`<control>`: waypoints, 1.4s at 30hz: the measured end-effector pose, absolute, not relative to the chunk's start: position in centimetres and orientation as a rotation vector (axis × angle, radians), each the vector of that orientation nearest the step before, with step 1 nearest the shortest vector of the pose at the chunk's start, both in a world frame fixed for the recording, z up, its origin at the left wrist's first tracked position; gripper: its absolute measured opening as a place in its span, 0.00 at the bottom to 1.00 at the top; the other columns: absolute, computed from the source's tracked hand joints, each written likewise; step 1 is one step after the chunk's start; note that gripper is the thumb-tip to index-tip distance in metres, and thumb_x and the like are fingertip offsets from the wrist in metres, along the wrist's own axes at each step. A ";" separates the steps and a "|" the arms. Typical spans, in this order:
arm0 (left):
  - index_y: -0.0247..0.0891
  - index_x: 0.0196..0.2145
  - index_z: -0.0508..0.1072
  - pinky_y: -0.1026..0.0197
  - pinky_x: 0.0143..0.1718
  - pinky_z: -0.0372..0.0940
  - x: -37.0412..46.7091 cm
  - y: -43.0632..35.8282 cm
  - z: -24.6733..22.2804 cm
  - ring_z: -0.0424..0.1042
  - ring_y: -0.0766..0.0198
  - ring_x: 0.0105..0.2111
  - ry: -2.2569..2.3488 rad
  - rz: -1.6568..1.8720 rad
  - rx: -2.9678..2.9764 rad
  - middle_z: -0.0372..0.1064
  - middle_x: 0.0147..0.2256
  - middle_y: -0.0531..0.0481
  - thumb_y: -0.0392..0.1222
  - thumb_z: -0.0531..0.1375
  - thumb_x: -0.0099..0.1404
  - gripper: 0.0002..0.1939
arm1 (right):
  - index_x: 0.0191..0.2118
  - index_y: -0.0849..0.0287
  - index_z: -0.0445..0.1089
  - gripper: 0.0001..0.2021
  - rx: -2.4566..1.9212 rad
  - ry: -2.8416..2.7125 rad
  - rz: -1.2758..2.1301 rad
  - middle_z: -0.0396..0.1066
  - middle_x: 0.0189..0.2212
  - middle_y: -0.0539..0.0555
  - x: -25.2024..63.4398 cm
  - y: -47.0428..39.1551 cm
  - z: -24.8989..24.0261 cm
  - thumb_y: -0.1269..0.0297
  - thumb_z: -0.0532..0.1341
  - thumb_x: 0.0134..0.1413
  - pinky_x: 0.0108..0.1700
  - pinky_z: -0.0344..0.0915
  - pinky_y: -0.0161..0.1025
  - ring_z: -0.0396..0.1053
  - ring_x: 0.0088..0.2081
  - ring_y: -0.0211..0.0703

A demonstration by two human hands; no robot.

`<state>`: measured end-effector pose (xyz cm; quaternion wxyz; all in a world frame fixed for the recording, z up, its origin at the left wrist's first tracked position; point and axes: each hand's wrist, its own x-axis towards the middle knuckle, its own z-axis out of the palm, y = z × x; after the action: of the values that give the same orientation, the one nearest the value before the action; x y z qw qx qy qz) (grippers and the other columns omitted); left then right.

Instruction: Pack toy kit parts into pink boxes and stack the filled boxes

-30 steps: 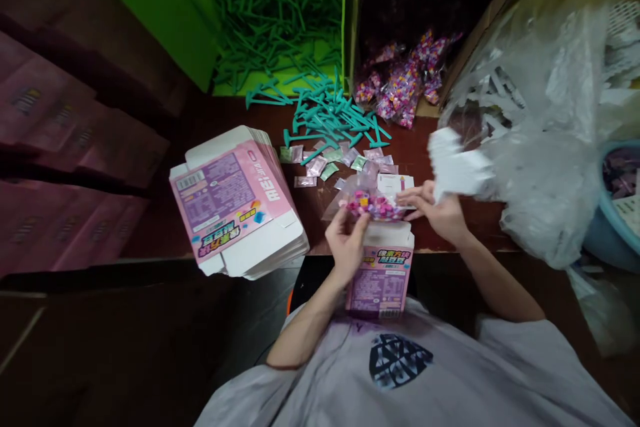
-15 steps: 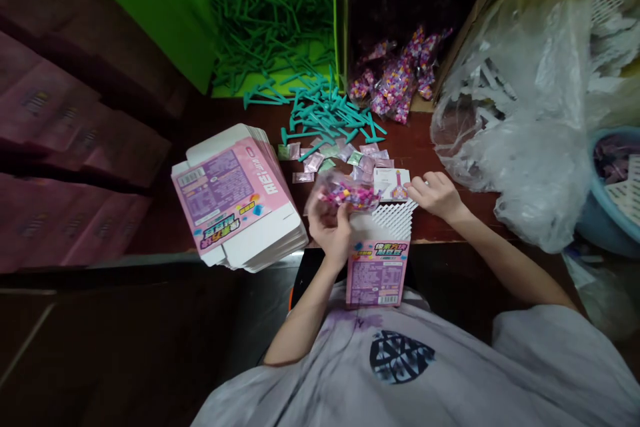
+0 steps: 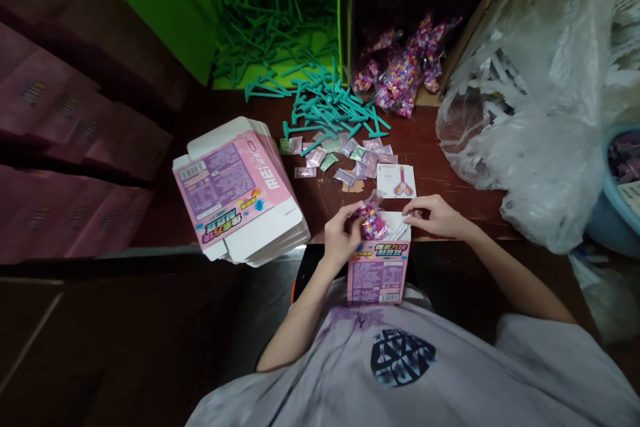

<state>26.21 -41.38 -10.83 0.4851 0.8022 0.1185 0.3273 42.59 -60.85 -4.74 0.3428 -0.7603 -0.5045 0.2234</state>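
An upright pink and purple box stands open at the top against my shirt. My left hand is closed on a clear bag of colourful beads, held at the box's mouth. A white lattice piece sits mostly inside the box, only its top showing. The fingers of my right hand are pinched at its upper corner by the box's right rim. Just beyond lies a white card printted with a pink pattern.
Flattened pink boxes are stacked at left. Small sachets and teal plastic hammers lie behind. More bead bags spill from a carton. A clear plastic sack and a blue basin stand at right.
The lattice piece has gone down into the box. My left hand has brought the bead bag from above the table to the box's opening, and the bag now hangs more upright.
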 end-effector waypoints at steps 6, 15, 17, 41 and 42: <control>0.41 0.54 0.68 0.55 0.48 0.70 26.2 -40.9 -9.8 0.71 0.59 0.47 0.283 0.875 2.064 0.68 0.47 0.44 0.32 0.57 0.63 0.21 | 0.31 0.55 0.75 0.07 -1.860 -1.142 0.337 0.74 0.28 0.52 40.5 -60.6 -5.7 0.60 0.63 0.57 0.31 0.65 0.39 0.69 0.28 0.41; 0.42 0.59 0.63 0.58 0.46 0.69 25.4 -40.4 -10.5 0.71 0.63 0.43 0.251 0.908 2.084 0.69 0.45 0.46 0.31 0.58 0.63 0.27 | 0.29 0.55 0.75 0.06 -1.887 -1.179 0.143 0.76 0.27 0.50 39.9 -60.1 -5.7 0.65 0.64 0.57 0.44 0.59 0.46 0.68 0.33 0.42; 0.41 0.60 0.62 0.59 0.45 0.68 25.4 -40.4 -10.2 0.72 0.63 0.42 0.258 0.883 2.072 0.70 0.45 0.46 0.31 0.58 0.63 0.27 | 0.29 0.55 0.75 0.06 -1.906 -1.224 0.166 0.75 0.27 0.49 39.5 -59.9 -6.5 0.65 0.65 0.56 0.44 0.59 0.46 0.66 0.34 0.42; 0.43 0.64 0.59 0.59 0.44 0.68 23.1 -43.4 -11.9 0.74 0.53 0.46 0.365 0.057 0.846 0.72 0.52 0.41 0.33 0.68 0.46 0.48 | 0.42 0.56 0.75 0.23 -1.390 -0.100 0.715 0.76 0.42 0.54 32.8 -60.0 -11.0 0.51 0.72 0.39 0.40 0.69 0.38 0.73 0.40 0.46; 0.44 0.66 0.54 0.61 0.44 0.67 23.1 -43.4 -11.8 0.74 0.54 0.47 0.362 0.084 0.837 0.71 0.53 0.41 0.33 0.68 0.46 0.51 | 0.42 0.56 0.74 0.22 -1.360 -0.020 0.651 0.77 0.41 0.54 32.2 -60.0 -11.0 0.49 0.70 0.42 0.38 0.69 0.38 0.73 0.38 0.46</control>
<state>23.14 -43.42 -11.80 0.8970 0.4040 0.1748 0.0408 32.18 -59.99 -10.97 0.7290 -0.6174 -0.0089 0.2957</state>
